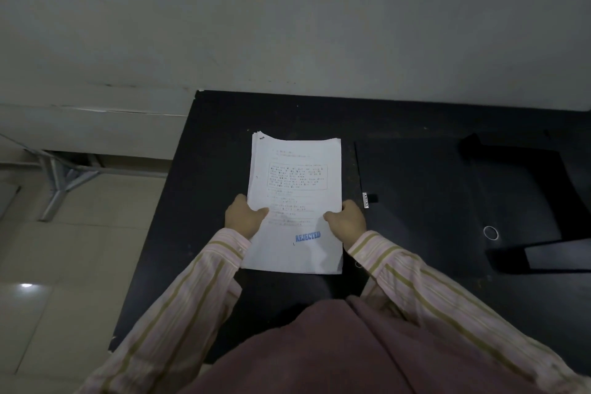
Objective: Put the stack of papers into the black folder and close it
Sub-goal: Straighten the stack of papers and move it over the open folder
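Both forearms reach forward in striped sleeves. Left hand (243, 217) and right hand (348, 221) grip opposite side edges of the white printed paper stack (295, 201), fingers clamped on it, over the black counter (211, 144). Flat black folder (415, 201) lies just right of it.

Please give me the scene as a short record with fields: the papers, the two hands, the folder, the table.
papers: white stack, blue REJECTED stamp on top sheet, near the table's left part
left hand: grip on the stack's left edge
right hand: grip on the stack's right edge
folder: black, flat on the table, right of the stack; open or closed cannot be told
table: black, against a pale wall
task state: papers not yet in folder
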